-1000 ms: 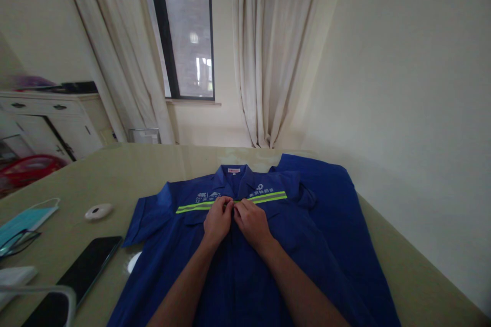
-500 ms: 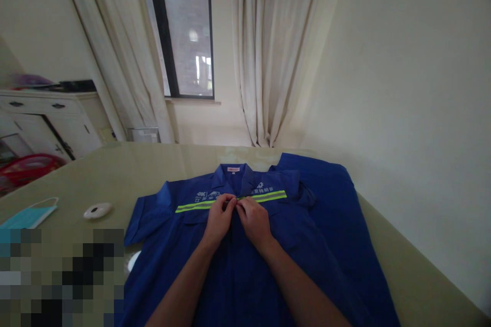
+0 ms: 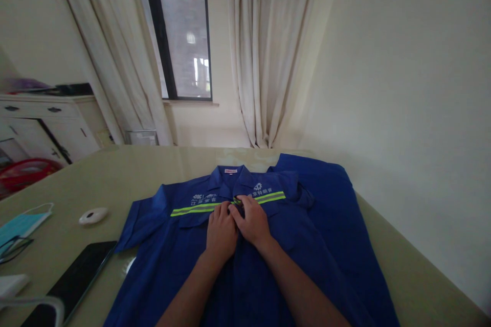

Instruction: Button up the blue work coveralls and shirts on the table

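A blue short-sleeved work shirt [image 3: 169, 250] lies front up, its collar at the far end and a yellow-green reflective stripe across the chest. My left hand [image 3: 221, 230] is on the front placket just below the stripe, back of the hand up, fingers closed on the cloth. Beside it my right hand [image 3: 253, 218] pinches the placket edge at stripe height, its thumb near my left fingers. The edge is slightly lifted there and shows a small dark gap. Any button between the fingers is hidden.
Another blue garment [image 3: 330, 189] lies under the shirt's right side. On the left of the table [image 3: 126, 173] are a white oval object [image 3: 93, 215], a light-blue face mask [image 3: 26, 226], glasses [image 3: 15, 249], a black phone-like slab [image 3: 72, 281] and a white cable [image 3: 42, 300].
My left hand has turned from a fingertip pinch to lying lower, back up, over the placket. My right hand stays at the stripe with its thumb moved down. The view has shifted slightly.
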{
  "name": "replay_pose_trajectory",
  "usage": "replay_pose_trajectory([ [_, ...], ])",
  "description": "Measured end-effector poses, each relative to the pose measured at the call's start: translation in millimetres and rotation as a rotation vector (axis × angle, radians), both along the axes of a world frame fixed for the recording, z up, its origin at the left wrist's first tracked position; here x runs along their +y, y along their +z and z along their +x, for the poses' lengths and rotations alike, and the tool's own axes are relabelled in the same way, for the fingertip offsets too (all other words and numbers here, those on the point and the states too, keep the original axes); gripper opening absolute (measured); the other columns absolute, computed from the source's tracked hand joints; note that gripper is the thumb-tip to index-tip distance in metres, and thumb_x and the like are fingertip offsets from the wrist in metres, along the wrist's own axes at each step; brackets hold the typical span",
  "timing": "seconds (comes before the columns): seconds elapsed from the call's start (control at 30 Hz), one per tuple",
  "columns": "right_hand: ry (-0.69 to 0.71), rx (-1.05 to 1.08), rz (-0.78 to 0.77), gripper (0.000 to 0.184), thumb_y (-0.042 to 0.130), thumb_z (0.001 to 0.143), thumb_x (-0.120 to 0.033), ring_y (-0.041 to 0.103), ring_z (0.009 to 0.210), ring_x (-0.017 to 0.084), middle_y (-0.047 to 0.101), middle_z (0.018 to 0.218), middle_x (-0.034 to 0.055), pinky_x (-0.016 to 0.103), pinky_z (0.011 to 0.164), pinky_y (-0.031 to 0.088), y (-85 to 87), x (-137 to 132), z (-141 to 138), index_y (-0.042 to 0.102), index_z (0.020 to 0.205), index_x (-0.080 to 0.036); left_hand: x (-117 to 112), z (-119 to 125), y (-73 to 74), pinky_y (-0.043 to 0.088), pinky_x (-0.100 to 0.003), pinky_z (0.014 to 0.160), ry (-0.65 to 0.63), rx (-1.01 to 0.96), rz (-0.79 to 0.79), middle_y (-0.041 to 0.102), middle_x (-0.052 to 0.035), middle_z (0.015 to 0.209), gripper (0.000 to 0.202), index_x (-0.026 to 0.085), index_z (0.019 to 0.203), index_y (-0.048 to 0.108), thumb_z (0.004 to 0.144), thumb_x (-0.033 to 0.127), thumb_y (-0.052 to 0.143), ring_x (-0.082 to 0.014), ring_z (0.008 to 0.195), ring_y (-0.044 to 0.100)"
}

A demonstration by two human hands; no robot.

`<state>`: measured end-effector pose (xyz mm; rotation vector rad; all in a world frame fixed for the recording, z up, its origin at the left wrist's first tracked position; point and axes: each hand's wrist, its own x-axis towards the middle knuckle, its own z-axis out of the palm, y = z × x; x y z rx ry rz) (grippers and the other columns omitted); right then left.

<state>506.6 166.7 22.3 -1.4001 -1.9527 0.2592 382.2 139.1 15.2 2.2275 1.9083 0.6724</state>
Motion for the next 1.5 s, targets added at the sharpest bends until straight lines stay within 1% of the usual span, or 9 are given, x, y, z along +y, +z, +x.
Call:
replay_pose_trajectory([
  [0.13, -0.042, -0.015, -0.044, 0.024, 0.055, 0.091, -0.018, 0.066, 0.102, 0.021, 0.072, 0.106, 0.0078, 0.029, 0.093, 0.047, -4.8, 10.4, 2.0, 0.071, 0.109, -0.021, 0.2, 3.3, -1.5, 0.028, -0.057, 0.114, -0.036, 0.198, -0.049, 0.041, -0.0153, 0.16, 0.049, 0.025, 0.141, 0.058, 0.093, 0.021, 0.052, -0.0372, 0.151, 0.028],
  [0.37, -0.166, 0.271, -0.053, 0.03, 0.051, 0.089, -0.015, 0.071, 0.097, 0.023, 0.077, 0.103, 0.0111, 0.031, 0.091, 0.051, -15.5, 57.4, 15.8, 0.074, 0.108, -0.016, 50.3, -1.0, -2.8, 0.025, -0.058, 0.116, -0.07, 0.196, -0.053, 0.044, -0.0109, 0.16, 0.051, 0.033, 0.153, 0.044, 0.103, 0.033, 0.036, -0.0309, 0.151, 0.032],
  [0.6, -0.303, 0.517, -0.01, 0.042, 0.044, 0.09, -0.024, 0.072, 0.099, 0.023, 0.076, 0.109, 0.0142, 0.033, 0.091, 0.055, -31.8, 112.6, 40.0, 0.069, 0.121, -0.011, 101.0, -4.1, 3.5, 0.032, -0.056, 0.113, -0.144, 0.15, 0.013, 0.052, -0.0078, 0.154, 0.044, 0.031, 0.145, 0.052, 0.103, 0.032, 0.039, -0.0289, 0.143, 0.043],
  [0.73, -0.32, 0.596, -0.014, 0.048, 0.04, 0.091, -0.026, 0.073, 0.093, 0.024, 0.076, 0.107, 0.0159, 0.036, 0.085, 0.057, -33.8, 123.2, 52.8, 0.063, 0.129, -0.008, 95.0, -5.9, 8.5, 0.038, -0.047, 0.111, -0.153, 0.137, 0.057, 0.061, -0.0119, 0.14, 0.043, 0.02, 0.131, 0.064, 0.105, 0.029, 0.031, -0.0266, 0.13, 0.054],
  [0.83, -0.215, 0.591, -0.014, 0.041, 0.044, 0.092, -0.028, 0.072, 0.099, 0.025, 0.075, 0.112, 0.0145, 0.038, 0.09, 0.056, -27.0, 117.9, 50.9, 0.067, 0.123, -0.013, 66.5, -6.4, 10.4, 0.04, -0.039, 0.113, -0.218, 0.157, 0.053, 0.061, -0.012, 0.14, 0.04, 0.017, 0.135, 0.061, 0.102, 0.022, 0.038, -0.0233, 0.129, 0.055],
  [1.03, 0.133, 0.448, -0.049, 0.032, 0.049, 0.097, -0.029, 0.074, 0.087, 0.022, 0.078, 0.097, 0.0066, 0.036, 0.087, 0.056, 1.9, 68.7, 29.5, 0.07, 0.119, -0.021, -51.2, -31.8, -7.8, 0.035, -0.047, 0.119, -0.438, 0.323, 0.094, 0.042, -0.0073, 0.161, 0.057, 0.026, 0.152, 0.043, 0.096, 0.021, 0.047, -0.0262, 0.145, 0.043],
  [1.2, 0.382, 0.081, -0.014, 0.032, 0.054, 0.101, -0.036, 0.062, 0.121, 0.023, 0.07, 0.128, 0.0098, 0.039, 0.109, 0.045, 33.1, -32.1, 41.6, 0.067, 0.127, -0.022, -134.3, -82.3, -44.4, 0.04, -0.038, 0.112, -0.534, 0.539, 0.547, 0.047, 0.0008, 0.158, 0.049, 0.037, 0.141, 0.054, 0.093, 0.033, 0.057, -0.0238, 0.136, 0.052],
  [1.33, 0.306, -0.165, -0.088, 0.039, 0.06, 0.098, -0.045, 0.053, 0.134, 0.029, 0.059, 0.145, 0.0098, 0.046, 0.113, 0.042, 36.0, -117.9, 79.2, 0.065, 0.132, -0.027, -147.9, -96.4, -58.5, 0.031, -0.037, 0.117, -0.454, 0.595, 0.662, 0.049, 0.0062, 0.156, 0.037, 0.043, 0.133, 0.06, 0.096, 0.039, 0.057, -0.0221, 0.138, 0.049],
  [1.5, -0.085, -0.33, 0.013, 0.048, 0.062, 0.093, -0.054, 0.053, 0.135, 0.037, 0.055, 0.149, 0.0112, 0.054, 0.109, 0.047, -1.3, -172.5, 149.6, 0.066, 0.133, -0.028, -136.6, -82.8, -56.3, 0.03, -0.039, 0.117, -0.483, 0.547, 0.566, 0.046, 0.0046, 0.159, 0.04, 0.043, 0.139, 0.056, 0.099, 0.042, 0.051, -0.0223, 0.14, 0.047],
])
